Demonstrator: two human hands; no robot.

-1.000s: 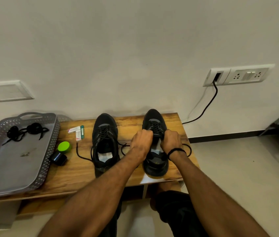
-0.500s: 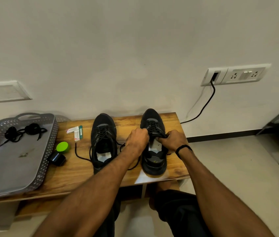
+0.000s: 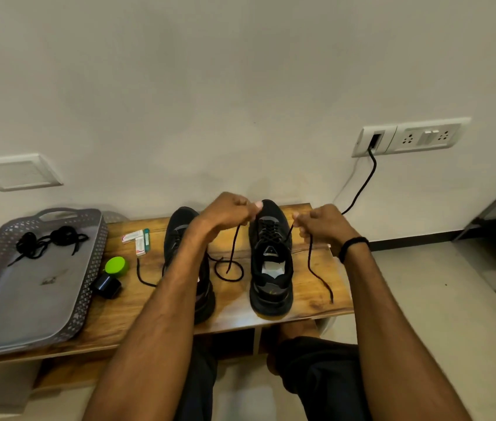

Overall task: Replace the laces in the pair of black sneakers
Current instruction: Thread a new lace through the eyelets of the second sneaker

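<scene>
Sneakers: two black ones, side by side on the wooden bench (image 3: 310,290) with toes to the wall. The right sneaker (image 3: 271,268) is in full view and the left sneaker (image 3: 179,232) is half hidden under the left forearm.
Left hand (image 3: 228,212): raised over the toes, fingers curled tight, pinching the left lace end (image 3: 234,247). That end hangs straight down between the two sneakers.
Right hand (image 3: 322,226): up level with the other, fingers curled, pinching the right lace end (image 3: 310,262). It drops past the sneaker's outer side and trails onto the bench; one black wristband (image 3: 353,245) sits on this wrist.
Lacing: crossed rows show over the right sneaker's tongue.
Loose loop (image 3: 228,280): one black loop flat on the bench between the sneakers (whose lace it is, I can't tell).
Writing: a small pale triangular badge (image 3: 271,251) on the tongue, no letters legible. The packets' print is too small to read.
Tray (image 3: 94,256): one, grey and perforated, at the bench's left end, holding one tangle of black laces (image 3: 46,243).
Small items: three packets (image 3: 137,240) by my count, one green round lid (image 3: 115,265) and one black cylinder (image 3: 107,285), all between tray and left sneaker.
Wall: two socket plates (image 3: 422,136) side by side, with one black cable (image 3: 365,183) plugged in.
</scene>
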